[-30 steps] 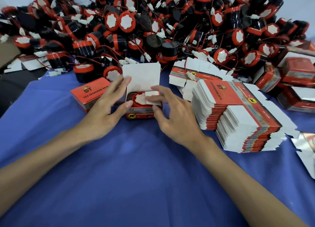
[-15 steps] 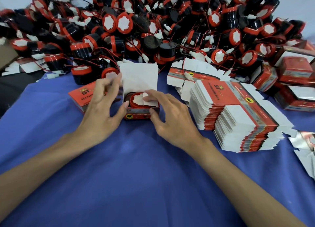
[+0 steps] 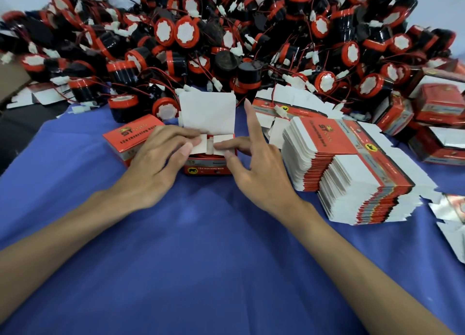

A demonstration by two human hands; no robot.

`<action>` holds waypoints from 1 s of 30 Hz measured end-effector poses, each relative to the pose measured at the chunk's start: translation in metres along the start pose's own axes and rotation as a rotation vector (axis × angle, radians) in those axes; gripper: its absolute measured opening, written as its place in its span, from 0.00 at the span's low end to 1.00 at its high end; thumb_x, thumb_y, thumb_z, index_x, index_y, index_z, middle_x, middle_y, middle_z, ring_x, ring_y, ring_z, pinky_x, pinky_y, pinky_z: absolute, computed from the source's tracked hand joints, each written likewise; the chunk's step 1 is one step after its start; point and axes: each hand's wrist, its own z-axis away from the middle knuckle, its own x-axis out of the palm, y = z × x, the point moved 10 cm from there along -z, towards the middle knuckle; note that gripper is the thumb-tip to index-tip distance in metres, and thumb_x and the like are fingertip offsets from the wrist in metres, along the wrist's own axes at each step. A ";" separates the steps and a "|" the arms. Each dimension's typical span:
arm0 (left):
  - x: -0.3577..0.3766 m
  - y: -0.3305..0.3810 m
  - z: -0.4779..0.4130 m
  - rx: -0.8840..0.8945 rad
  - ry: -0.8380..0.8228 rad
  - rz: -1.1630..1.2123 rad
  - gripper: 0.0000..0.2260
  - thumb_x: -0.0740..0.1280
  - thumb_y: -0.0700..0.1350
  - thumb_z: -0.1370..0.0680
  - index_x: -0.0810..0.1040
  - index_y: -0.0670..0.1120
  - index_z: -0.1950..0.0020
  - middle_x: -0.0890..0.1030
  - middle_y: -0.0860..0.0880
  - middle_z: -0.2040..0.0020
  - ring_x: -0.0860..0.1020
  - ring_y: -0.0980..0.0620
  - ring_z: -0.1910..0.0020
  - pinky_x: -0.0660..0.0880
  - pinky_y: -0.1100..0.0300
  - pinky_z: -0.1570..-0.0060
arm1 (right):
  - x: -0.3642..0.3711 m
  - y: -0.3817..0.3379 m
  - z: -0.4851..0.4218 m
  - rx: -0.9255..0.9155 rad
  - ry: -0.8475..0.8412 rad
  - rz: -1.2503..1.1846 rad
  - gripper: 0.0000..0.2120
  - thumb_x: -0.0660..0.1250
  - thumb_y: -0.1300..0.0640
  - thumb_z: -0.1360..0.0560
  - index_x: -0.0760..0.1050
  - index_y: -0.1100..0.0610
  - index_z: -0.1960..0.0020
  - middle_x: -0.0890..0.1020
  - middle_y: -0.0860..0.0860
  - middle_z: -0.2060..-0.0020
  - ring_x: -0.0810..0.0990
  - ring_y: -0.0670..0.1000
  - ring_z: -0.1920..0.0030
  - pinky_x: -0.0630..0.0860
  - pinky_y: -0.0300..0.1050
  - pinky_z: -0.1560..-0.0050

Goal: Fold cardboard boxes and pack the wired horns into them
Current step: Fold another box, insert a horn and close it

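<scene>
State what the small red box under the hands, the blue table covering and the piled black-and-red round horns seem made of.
Small red box: thin printed card, plain white inside; flaps crease sharply. Blue table covering: matte cloth, probably; soft wrinkles. Black-and-red round horns: likely moulded plastic; faint sheen.

Your left hand [image 3: 151,168] and right hand [image 3: 259,173] are bare, and so are your wrists. Your left forearm [image 3: 63,236] and right forearm [image 3: 357,261] are bare too, uncovered all the way to the lower edge of the view. Both arms are slim. Your fingers [image 3: 251,123] are long and slender, and your nails [image 3: 187,150] are short, plain and evenly trimmed.
</scene>
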 end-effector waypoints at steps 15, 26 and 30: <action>-0.005 -0.011 0.004 -0.045 0.106 0.339 0.15 0.69 0.48 0.24 0.62 0.58 0.49 0.68 0.63 0.34 0.71 0.66 0.35 0.71 0.70 0.39 | -0.003 0.003 0.001 0.074 0.059 -0.241 0.34 0.62 0.55 0.21 0.46 0.53 0.22 0.84 0.45 0.56 0.81 0.43 0.50 0.75 0.43 0.44; -0.007 0.003 0.000 0.087 0.076 0.145 0.12 0.65 0.48 0.22 0.81 0.43 0.46 0.73 0.54 0.42 0.70 0.68 0.39 0.67 0.70 0.38 | -0.004 0.010 -0.004 0.117 0.054 -0.464 0.04 0.58 0.47 0.21 0.71 0.44 0.50 0.85 0.46 0.59 0.83 0.48 0.52 0.79 0.47 0.48; -0.013 -0.003 0.002 -0.018 0.097 0.244 0.12 0.62 0.52 0.23 0.76 0.44 0.59 0.77 0.51 0.44 0.73 0.70 0.43 0.70 0.70 0.44 | -0.004 0.009 -0.003 0.124 0.048 -0.505 0.03 0.63 0.52 0.21 0.72 0.49 0.53 0.85 0.47 0.59 0.83 0.44 0.51 0.79 0.42 0.48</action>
